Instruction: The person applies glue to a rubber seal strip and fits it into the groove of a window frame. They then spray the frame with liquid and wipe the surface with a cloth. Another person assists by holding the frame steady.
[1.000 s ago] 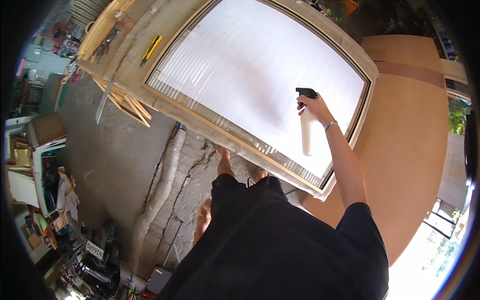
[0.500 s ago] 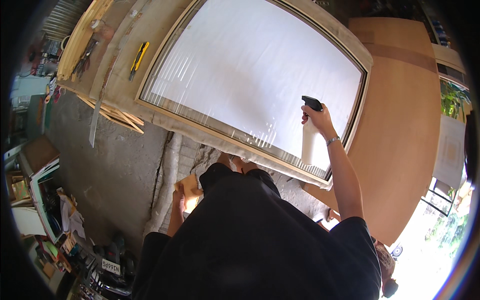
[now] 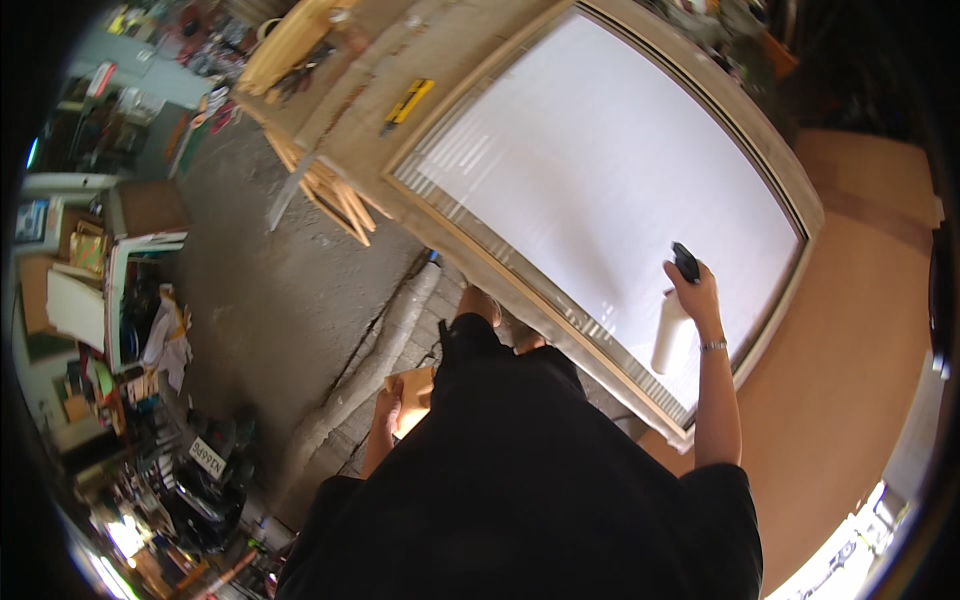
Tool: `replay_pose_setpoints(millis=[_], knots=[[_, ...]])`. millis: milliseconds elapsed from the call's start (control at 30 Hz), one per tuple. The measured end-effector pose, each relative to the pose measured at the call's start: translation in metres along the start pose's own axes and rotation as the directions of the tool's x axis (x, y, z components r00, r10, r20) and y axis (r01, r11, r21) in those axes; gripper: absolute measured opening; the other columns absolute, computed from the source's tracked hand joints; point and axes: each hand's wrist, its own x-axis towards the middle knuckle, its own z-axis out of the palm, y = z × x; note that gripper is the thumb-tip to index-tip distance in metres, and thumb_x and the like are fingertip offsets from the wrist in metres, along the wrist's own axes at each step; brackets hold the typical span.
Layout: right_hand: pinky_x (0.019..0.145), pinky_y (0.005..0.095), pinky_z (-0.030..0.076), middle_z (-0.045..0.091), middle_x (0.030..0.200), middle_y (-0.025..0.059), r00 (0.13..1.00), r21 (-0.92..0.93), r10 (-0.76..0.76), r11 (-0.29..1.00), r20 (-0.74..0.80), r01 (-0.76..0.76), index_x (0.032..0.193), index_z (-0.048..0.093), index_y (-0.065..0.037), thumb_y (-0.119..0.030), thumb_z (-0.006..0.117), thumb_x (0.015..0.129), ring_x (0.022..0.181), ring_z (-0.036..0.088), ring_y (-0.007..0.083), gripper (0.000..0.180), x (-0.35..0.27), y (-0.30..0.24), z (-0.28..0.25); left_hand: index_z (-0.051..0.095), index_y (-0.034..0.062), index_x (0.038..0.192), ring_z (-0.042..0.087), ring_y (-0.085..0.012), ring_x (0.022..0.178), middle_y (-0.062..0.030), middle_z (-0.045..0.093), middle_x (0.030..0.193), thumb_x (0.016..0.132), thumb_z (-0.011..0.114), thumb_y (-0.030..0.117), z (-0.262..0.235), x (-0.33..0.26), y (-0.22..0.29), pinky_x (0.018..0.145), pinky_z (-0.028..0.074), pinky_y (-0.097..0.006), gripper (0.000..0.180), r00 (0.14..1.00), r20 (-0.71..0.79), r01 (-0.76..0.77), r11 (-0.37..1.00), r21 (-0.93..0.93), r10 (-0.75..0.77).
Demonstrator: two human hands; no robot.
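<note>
My right hand [image 3: 697, 297] is closed around the neck of a spray bottle [image 3: 673, 335] with a white body and a black trigger head. The bottle is over the near right part of a framed glass pane [image 3: 570, 170], which lies flat in a pale wooden frame. Down at my left side, my left hand [image 3: 389, 408] grips a tan flat piece [image 3: 412, 395]; cloth or card, I cannot tell. Part of that piece is hidden by my dark clothing.
A yellow utility knife [image 3: 408, 105] lies on the work table left of the frame. Wooden strips [image 3: 290, 45] rest at the table's far left. A large brown board [image 3: 850, 330] stands on the right. A motorbike [image 3: 205, 490] is at the lower left, with a concrete floor [image 3: 270, 250] between.
The view has turned, so the pane and table appear shifted right and tilted. My right hand still holds the spray bottle over the glass, and my left still holds the tan piece.
</note>
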Motion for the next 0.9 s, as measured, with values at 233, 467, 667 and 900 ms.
replay_pose_setpoints(millis=[233,467,667,900], knots=[[0.063,0.0266,0.051,0.068,0.075,0.0073,0.918,0.166,-0.396,0.904,-0.03,0.395,0.101,0.067,0.003,-0.022,0.074,0.092,0.066,0.064,0.0099,0.028,0.021,-0.17,0.05,0.059,-0.0028,0.127,0.068,-0.025,0.092,-0.0143,0.069,0.111,0.091,0.069,0.053,-0.067,0.068,0.052,0.082,0.055,-0.041,0.067,0.977,0.215,0.095,0.905,-0.414,-0.004],[0.082,0.0235,0.05,0.067,0.096,0.004,0.762,0.484,-0.53,0.59,-0.372,0.647,0.119,0.061,0.002,-0.021,0.078,0.09,0.089,0.063,0.0093,0.04,0.174,-0.354,0.209,0.047,0.0022,0.14,0.06,-0.0266,0.122,-0.0118,0.061,0.132,0.094,0.061,0.055,-0.134,0.039,0.277,0.102,0.052,-0.043,0.072,0.847,0.132,-0.298,0.667,-0.683,0.515],[0.085,0.0384,0.053,0.072,0.101,0.0177,0.701,0.193,-0.533,0.714,-0.474,0.673,0.118,0.059,-0.001,-0.044,0.083,0.081,0.094,0.07,0.0304,0.061,0.3,-0.444,0.329,0.041,0.0029,0.145,0.054,-0.0281,0.13,-0.0146,0.054,0.142,0.102,0.048,0.051,-0.157,0.013,0.398,0.109,0.045,-0.045,0.065,0.743,0.235,-0.161,0.509,-0.846,0.626],[0.089,0.0467,0.052,0.069,0.109,0.0244,0.872,-0.075,-0.466,0.885,-0.148,0.46,0.121,0.059,-0.001,-0.066,0.075,0.076,0.102,0.067,0.0418,0.08,0.334,-0.436,0.363,0.037,0.0041,0.149,0.048,-0.0282,0.137,-0.0134,0.049,0.147,0.103,0.045,0.051,-0.124,0.024,0.448,0.112,0.04,-0.045,0.066,0.609,0.433,-0.007,0.55,-0.835,0.665]])
